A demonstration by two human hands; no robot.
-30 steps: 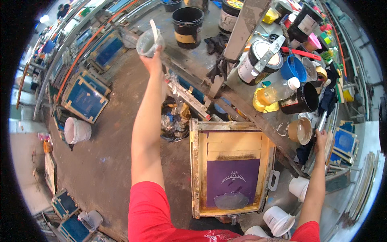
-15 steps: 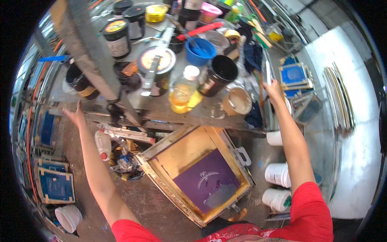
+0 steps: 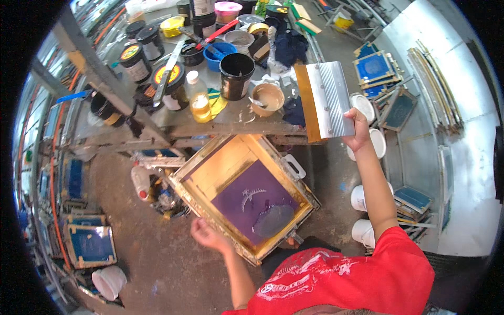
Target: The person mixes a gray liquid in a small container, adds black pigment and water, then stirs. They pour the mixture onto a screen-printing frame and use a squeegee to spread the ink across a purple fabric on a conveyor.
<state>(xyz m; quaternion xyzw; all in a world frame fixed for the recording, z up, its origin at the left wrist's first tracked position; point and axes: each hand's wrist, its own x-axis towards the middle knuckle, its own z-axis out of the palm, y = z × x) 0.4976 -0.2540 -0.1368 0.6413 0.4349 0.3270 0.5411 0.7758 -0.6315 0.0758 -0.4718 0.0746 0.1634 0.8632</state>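
Note:
A squeegee point(image 3: 324, 100) with a ribbed silver metal holder and an amber blade is raised at the right of the bench front. My right hand point(image 3: 358, 131) grips its holder by the lower right edge, the blade facing left. Below the bench a screen printing frame point(image 3: 191, 202) leans at a slant, its mesh yellow around a purple stencil point(image 3: 236, 197) with a small pale curved design. A wet grey patch point(image 3: 273, 220) lies low on the stencil. Beside the frame's lower left edge hovers my left hand point(image 3: 208, 234), empty, fingers loosely bent and apart.
The bench point(image 3: 173, 126) carries a black ink tub point(image 3: 236, 79), a bottle of yellow liquid point(image 3: 199, 102), a brown bowl point(image 3: 266, 100) and a blue tub point(image 3: 215, 58). A metal post point(image 3: 94, 68) rises at left. White buckets point(image 3: 362, 197) stand at right.
My right hand has brought the squeegee left, turning its broad face into view. My left hand has come down from the bench's left end to beside the frame. My view has shifted.

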